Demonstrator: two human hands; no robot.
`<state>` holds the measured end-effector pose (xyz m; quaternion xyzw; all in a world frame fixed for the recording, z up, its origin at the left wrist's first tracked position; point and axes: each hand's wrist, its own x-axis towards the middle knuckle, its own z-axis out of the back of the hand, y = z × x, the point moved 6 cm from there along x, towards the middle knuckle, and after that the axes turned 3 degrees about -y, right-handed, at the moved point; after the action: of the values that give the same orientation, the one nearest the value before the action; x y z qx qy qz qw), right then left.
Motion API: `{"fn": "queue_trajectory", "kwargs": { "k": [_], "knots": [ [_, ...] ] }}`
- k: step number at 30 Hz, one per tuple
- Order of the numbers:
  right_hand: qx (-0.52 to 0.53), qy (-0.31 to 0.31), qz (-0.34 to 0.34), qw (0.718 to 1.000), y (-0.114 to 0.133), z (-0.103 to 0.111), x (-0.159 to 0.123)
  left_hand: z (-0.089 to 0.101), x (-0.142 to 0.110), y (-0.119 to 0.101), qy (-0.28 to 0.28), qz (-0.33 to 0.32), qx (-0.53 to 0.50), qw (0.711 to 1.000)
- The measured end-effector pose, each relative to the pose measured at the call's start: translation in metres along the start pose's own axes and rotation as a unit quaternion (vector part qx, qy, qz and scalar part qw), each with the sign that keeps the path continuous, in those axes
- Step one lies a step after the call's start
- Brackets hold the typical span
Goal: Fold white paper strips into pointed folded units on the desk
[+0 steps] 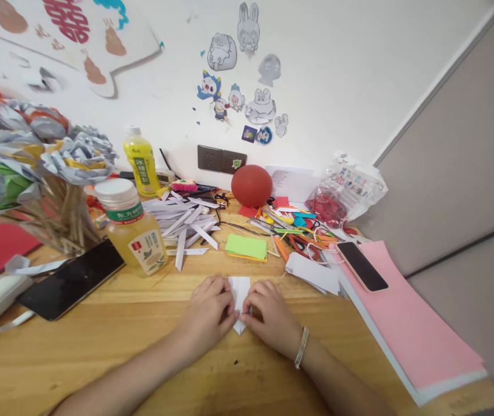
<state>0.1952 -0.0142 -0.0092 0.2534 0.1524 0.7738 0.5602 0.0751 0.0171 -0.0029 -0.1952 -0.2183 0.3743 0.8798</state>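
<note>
A small white folded paper (pixel 240 289) lies on the wooden table (pixel 143 341), its lower end narrowing to a point. My left hand (pixel 211 307) grips its left edge, fingers curled and thumb near the tip. From the other side, my right hand (pixel 270 315) pinches the right edge, with a bracelet (pixel 301 348) on the wrist. Both thumbs almost meet over the lower part of the paper, and my fingers hide its sides. Beyond the hands sits a green paper stack (pixel 247 247). White paper slips (pixel 314 273) lie to the right of it.
Two bottles (pixel 140 234), a black phone (pixel 73 280) and paper flowers on sticks (pixel 65 214) stand or lie left. Paper strips (pixel 181 222), scissors (pixel 299 245) and a red balloon (pixel 252 185) are behind. Right, another phone (pixel 363 266) rests on pink paper (pixel 420 323).
</note>
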Motion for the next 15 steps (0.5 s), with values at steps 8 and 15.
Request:
{"fn": "queue_trajectory", "kwargs": {
  "k": [8, 15],
  "knots": [
    [-0.074, -0.045, -0.034, 0.996, 0.0067, -0.0044, -0.0073, 0.0034, -0.0036, -0.0024, -0.004, 0.005, 0.01, 1.0],
    [-0.043, -0.049, -0.045, 0.997, 0.0041, -0.0024, -0.0079, 0.0011, -0.003, -0.0038, -0.015, 0.007, 0.037, 0.999]
  ]
}}
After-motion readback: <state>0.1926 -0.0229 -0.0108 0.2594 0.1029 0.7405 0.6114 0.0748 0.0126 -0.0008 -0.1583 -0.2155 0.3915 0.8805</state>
